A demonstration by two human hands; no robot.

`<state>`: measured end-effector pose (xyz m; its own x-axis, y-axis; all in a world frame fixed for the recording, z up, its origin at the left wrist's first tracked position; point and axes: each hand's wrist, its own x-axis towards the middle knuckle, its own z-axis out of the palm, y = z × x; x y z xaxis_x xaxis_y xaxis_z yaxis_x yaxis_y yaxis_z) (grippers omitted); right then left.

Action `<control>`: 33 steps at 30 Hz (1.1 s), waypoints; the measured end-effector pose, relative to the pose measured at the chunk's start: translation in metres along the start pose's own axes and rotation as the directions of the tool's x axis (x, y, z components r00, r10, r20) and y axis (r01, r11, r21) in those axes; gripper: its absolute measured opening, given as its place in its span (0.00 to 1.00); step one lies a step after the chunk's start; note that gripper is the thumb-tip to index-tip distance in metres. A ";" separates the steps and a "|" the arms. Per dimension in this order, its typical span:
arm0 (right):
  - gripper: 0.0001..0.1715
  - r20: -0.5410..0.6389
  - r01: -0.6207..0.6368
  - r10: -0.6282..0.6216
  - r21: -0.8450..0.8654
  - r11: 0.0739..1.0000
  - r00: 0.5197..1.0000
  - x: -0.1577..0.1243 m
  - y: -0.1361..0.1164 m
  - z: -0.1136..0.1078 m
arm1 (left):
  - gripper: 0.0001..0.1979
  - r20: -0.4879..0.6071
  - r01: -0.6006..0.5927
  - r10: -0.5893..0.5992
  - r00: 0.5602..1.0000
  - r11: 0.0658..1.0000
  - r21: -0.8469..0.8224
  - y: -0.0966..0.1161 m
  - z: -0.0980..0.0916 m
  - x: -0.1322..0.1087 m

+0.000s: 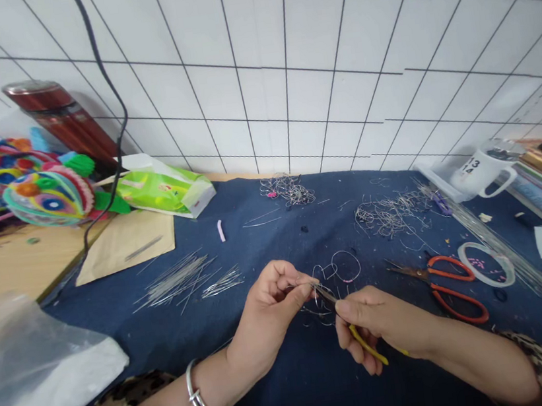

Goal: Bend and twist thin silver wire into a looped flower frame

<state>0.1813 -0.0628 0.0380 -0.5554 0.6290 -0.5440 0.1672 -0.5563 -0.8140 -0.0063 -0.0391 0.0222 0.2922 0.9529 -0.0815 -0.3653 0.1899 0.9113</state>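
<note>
Over the middle of the dark blue cloth (275, 389), my left hand (275, 305) pinches a thin metal wire (314, 284) between thumb and forefinger. My right hand (379, 318) is closed around yellow-handled pliers (368, 346), with their dark jaws at the wire by my left fingertips. Whether the jaws grip the wire is too small to tell. Just beyond and beneath the hands lie bent wire pieces, among them a wire loop (346, 266) with small pink bits on it. Left of my left hand are a bundle of straight wires (179, 282) and a smaller bunch of short wires (222, 281).
Red-handled scissors (452, 269) and a clear ring-shaped dish (486, 264) with pink beads lie right. Tangled wire heaps (386, 211) lie behind. A white mug (484, 171) stands back right. At left are a plastic bag (49, 378), a green packet (162, 190) and a red flask (62, 117).
</note>
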 end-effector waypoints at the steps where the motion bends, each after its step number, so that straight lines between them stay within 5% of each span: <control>1: 0.29 -0.002 -0.002 0.002 -0.003 1.000 1.000 0.000 0.000 0.000 | 0.07 0.003 0.001 -0.001 1.000 1.000 0.002 0.000 0.000 0.000; 33: 0.29 -0.103 0.056 -0.048 0.074 0.996 0.993 0.001 0.011 0.017 | 0.08 -0.053 0.019 -0.020 0.998 0.999 -0.035 -0.001 0.005 -0.004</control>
<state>0.1683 -0.0776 0.0323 -0.4758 0.7078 -0.5222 0.0749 -0.5589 -0.8258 -0.0028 -0.0445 0.0240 0.2521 0.9601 -0.1215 -0.3907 0.2158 0.8949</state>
